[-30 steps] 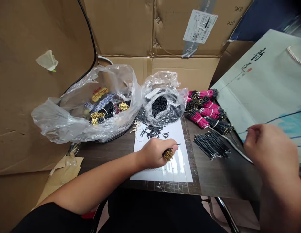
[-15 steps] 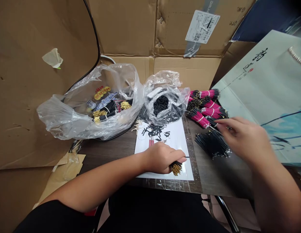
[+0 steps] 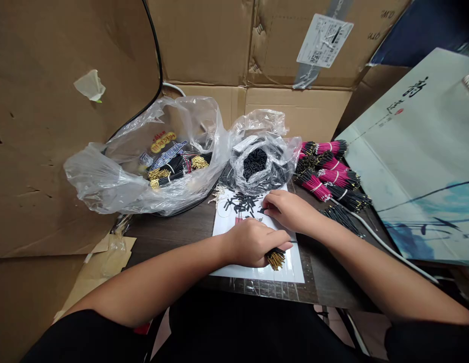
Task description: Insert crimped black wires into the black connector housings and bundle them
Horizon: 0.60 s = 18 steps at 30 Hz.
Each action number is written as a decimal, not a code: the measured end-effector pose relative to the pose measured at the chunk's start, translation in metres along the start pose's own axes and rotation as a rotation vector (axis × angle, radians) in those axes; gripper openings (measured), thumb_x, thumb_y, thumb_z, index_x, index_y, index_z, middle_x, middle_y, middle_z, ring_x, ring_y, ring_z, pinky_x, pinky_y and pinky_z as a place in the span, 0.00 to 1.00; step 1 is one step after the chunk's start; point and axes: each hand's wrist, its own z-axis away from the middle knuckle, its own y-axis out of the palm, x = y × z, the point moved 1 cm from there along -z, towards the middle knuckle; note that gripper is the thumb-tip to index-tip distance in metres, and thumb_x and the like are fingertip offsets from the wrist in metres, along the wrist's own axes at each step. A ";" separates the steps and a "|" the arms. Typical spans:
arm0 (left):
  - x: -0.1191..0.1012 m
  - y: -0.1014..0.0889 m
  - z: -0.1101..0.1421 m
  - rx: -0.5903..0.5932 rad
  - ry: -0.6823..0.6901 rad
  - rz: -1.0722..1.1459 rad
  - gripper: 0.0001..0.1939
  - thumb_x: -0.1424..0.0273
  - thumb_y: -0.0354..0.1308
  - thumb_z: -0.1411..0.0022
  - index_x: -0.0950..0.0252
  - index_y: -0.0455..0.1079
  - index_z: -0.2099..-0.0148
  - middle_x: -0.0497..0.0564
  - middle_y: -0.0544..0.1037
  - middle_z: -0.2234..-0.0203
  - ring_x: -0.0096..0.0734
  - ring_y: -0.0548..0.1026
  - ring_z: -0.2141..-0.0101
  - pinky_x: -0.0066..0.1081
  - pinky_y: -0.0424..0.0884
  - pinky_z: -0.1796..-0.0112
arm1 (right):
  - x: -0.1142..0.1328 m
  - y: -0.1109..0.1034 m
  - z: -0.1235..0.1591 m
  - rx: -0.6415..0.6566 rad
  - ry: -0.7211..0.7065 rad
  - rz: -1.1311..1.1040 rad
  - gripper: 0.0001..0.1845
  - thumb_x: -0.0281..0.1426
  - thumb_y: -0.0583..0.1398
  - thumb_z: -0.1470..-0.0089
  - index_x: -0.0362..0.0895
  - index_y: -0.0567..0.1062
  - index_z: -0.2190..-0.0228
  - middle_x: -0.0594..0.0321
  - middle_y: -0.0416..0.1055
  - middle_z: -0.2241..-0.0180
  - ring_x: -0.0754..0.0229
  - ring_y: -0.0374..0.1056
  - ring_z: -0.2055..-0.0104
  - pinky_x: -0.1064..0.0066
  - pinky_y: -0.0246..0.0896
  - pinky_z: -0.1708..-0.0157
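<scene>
My left hand (image 3: 255, 244) is wrapped round a bundle of black wires (image 3: 275, 258), whose gold tips stick out below the fist. Most of the bundle's length is hidden in the palm. Just beyond it, my right hand (image 3: 292, 209) has its thumb and fingers pinched together over a short black tube (image 3: 262, 210) at the edge of the scattered black tubes (image 3: 244, 203). Its fingertips partly cover that tube. Under both hands lies a white sheet of paper (image 3: 290, 275).
A clear plastic bag (image 3: 100, 194) with wire bundles is at left; a bag of black tubes (image 3: 255, 164) is behind the paper. Pink wire bundles (image 3: 330, 176), a tied black bundle (image 3: 349, 197) and loose black wires (image 3: 343, 219) lie right, beside a pale paper bag (image 3: 426, 151).
My right hand has moved left from the wires on the right to the scattered black tubes. My left hand keeps its hold on the bundle. The view has shifted slightly.
</scene>
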 end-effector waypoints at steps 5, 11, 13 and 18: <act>0.005 -0.005 0.000 -0.040 -0.120 0.125 0.12 0.67 0.47 0.33 0.66 0.69 0.64 0.46 0.71 0.82 0.25 0.70 0.80 0.27 0.62 0.78 | 0.001 0.008 -0.004 0.019 0.003 -0.045 0.03 0.24 0.56 0.48 0.42 0.69 0.71 0.60 0.68 0.70 0.60 0.62 0.66 0.69 0.56 0.67; 0.012 -0.010 -0.002 -0.125 -0.229 0.234 0.11 0.70 0.47 0.33 0.68 0.68 0.62 0.47 0.72 0.79 0.23 0.70 0.79 0.24 0.64 0.76 | 0.008 0.002 -0.002 0.020 -0.025 -0.088 0.08 0.24 0.61 0.57 0.42 0.69 0.70 0.59 0.67 0.68 0.59 0.60 0.65 0.69 0.55 0.65; 0.014 -0.011 -0.002 -0.146 -0.252 0.236 0.10 0.70 0.47 0.33 0.68 0.68 0.62 0.47 0.74 0.76 0.22 0.71 0.78 0.23 0.65 0.75 | 0.010 -0.002 0.003 -0.014 -0.012 -0.110 0.07 0.22 0.59 0.55 0.42 0.69 0.69 0.59 0.67 0.67 0.59 0.61 0.64 0.68 0.56 0.64; 0.018 -0.012 -0.002 -0.178 -0.275 0.207 0.09 0.70 0.48 0.33 0.67 0.67 0.63 0.47 0.74 0.77 0.21 0.71 0.78 0.22 0.64 0.76 | 0.020 -0.017 0.026 -0.222 0.037 -0.244 0.04 0.24 0.55 0.43 0.43 0.69 0.66 0.62 0.69 0.68 0.62 0.63 0.66 0.69 0.58 0.65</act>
